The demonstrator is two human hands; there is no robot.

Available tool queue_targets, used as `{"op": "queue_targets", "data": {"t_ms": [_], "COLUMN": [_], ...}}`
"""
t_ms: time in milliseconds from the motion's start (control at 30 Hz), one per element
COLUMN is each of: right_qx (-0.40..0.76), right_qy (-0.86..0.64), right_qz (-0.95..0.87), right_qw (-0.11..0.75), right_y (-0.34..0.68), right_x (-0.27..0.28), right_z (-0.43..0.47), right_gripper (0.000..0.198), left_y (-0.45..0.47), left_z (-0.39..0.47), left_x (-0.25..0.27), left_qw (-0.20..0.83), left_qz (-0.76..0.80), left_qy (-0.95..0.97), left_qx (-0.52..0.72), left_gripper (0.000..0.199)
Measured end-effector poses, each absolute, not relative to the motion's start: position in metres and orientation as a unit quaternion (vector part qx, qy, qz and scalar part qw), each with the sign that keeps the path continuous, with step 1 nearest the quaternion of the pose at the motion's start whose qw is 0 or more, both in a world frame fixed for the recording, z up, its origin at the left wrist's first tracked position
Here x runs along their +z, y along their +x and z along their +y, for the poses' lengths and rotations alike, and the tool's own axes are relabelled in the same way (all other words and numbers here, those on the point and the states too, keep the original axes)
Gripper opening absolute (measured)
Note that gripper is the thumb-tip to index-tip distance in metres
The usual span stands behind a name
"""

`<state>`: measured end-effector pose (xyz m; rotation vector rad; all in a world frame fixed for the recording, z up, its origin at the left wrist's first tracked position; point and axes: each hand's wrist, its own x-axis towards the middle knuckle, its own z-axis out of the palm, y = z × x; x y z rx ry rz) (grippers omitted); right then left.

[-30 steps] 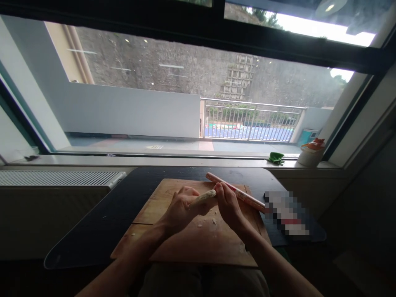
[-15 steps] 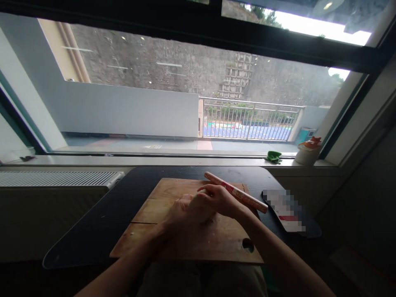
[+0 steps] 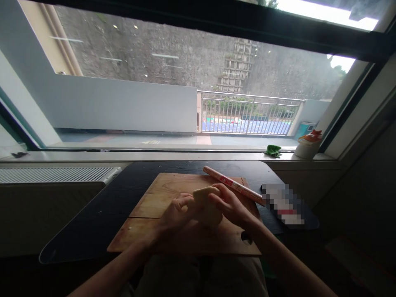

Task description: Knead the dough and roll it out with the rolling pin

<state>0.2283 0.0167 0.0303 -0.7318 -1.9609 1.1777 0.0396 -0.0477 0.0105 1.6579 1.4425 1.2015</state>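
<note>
A flat, pale piece of dough (image 3: 208, 208) is held up over the wooden cutting board (image 3: 148, 204), between my two hands. My right hand (image 3: 228, 205) grips its upper right edge, thumb and fingers on either side. At the left edge, my left hand (image 3: 178, 211) has its fingers curled against the dough; some of its fingertips are hidden. Just beyond my right hand lies a pale rod with red print (image 3: 232, 183), shaped like a rolling pin, slanting across the board's far right corner.
The board rests on a dark table (image 3: 89, 222) in front of a window. To the right lies a blurred-out flat item (image 3: 286, 206). A green cloth-like thing (image 3: 272, 151) and a white container (image 3: 307, 149) stand on the sill. A radiator (image 3: 58, 175) is at the left.
The dough, mostly covered by my hands before, now shows as a flat piece held up. My right hand has shifted slightly right and its grip has opened out along the edge. The view has tilted slightly.
</note>
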Motion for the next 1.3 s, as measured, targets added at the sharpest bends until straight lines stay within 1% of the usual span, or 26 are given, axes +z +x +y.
{"op": "queue_targets", "data": {"t_ms": [67, 100, 200, 233, 267, 333, 433, 500, 600, 667, 700, 767, 833, 900, 967, 1000, 1067, 1133, 1300], "right_qx": [0.418, 0.389, 0.296, 0.272, 0.254, 0.233, 0.230, 0.232, 0.211, 0.192, 0.194, 0.224, 0.273, 0.323, 0.353, 0.356, 0.344, 0.331, 0.333], "right_qy": [-0.251, -0.242, -0.248, -0.257, -0.265, -0.285, -0.297, -0.278, -0.246, -0.242, -0.243, -0.249, -0.267, -0.290, -0.329, -0.355, -0.401, -0.411, -0.360], "right_qz": [-0.813, -0.831, -0.845, -0.843, -0.841, -0.839, -0.849, -0.859, -0.854, -0.848, -0.847, -0.846, -0.835, -0.805, -0.755, -0.727, -0.676, -0.664, -0.715], "right_qw": [0.318, 0.316, 0.370, 0.387, 0.398, 0.402, 0.372, 0.363, 0.406, 0.431, 0.431, 0.414, 0.396, 0.405, 0.443, 0.468, 0.513, 0.530, 0.499], "right_y": [0.236, 0.238, 0.240, 0.239, 0.239, 0.238, 0.239, 0.240, 0.241, 0.242, 0.242, 0.244, 0.246, 0.246, 0.243, 0.240, 0.234, 0.228, 0.211], "right_x": [0.048, 0.057, 0.069, 0.068, 0.065, 0.057, 0.052, 0.055, 0.055, 0.048, 0.043, 0.034, 0.032, 0.034, 0.038, 0.039, 0.039, 0.037, 0.028], "right_z": [0.019, 0.019, 0.012, 0.008, 0.005, 0.001, 0.003, 0.005, 0.001, -0.006, -0.009, -0.010, -0.005, 0.004, 0.010, 0.011, 0.010, 0.010, 0.032], "right_gripper": [0.036, 0.035, 0.026, 0.026, 0.026, 0.026, 0.025, 0.023, 0.024, 0.025, 0.026, 0.025, 0.024, 0.025, 0.029, 0.030, 0.031, 0.029, 0.029], "left_y": [0.039, 0.039, 0.041, 0.041, 0.041, 0.041, 0.039, 0.039, 0.047, 0.055, 0.058, 0.060, 0.055, 0.047, 0.039, 0.036, 0.033, 0.033, 0.030], "left_z": [-0.047, -0.047, -0.045, -0.044, -0.043, -0.041, -0.038, -0.038, -0.045, -0.052, -0.055, -0.057, -0.053, -0.044, -0.036, -0.034, -0.031, -0.032, -0.030], "left_x": [0.020, 0.027, 0.041, 0.042, 0.040, 0.032, 0.024, 0.027, 0.034, 0.034, 0.032, 0.026, 0.021, 0.017, 0.013, 0.011, 0.004, -0.003, -0.011], "left_qw": [0.302, 0.265, 0.114, 0.082, 0.070, 0.082, 0.099, 0.074, 0.026, 0.045, 0.078, 0.179, 0.298, 0.366, 0.358, 0.336, 0.299, 0.288, 0.258], "left_qz": [0.550, 0.553, 0.557, 0.558, 0.561, 0.572, 0.583, 0.574, 0.565, 0.567, 0.570, 0.573, 0.564, 0.550, 0.553, 0.561, 0.575, 0.576, 0.589], "left_qy": [0.651, 0.667, 0.693, 0.696, 0.699, 0.703, 0.705, 0.714, 0.705, 0.699, 0.696, 0.677, 0.634, 0.594, 0.579, 0.581, 0.591, 0.600, 0.589], "left_qx": [0.428, 0.424, 0.444, 0.445, 0.438, 0.415, 0.392, 0.393, 0.428, 0.434, 0.430, 0.426, 0.438, 0.460, 0.480, 0.485, 0.481, 0.475, 0.489], "left_gripper": [0.025, 0.023, 0.018, 0.017, 0.017, 0.018, 0.019, 0.018, 0.016, 0.016, 0.017, 0.021, 0.032, 0.051, 0.067, 0.070, 0.067, 0.061, 0.052]}}
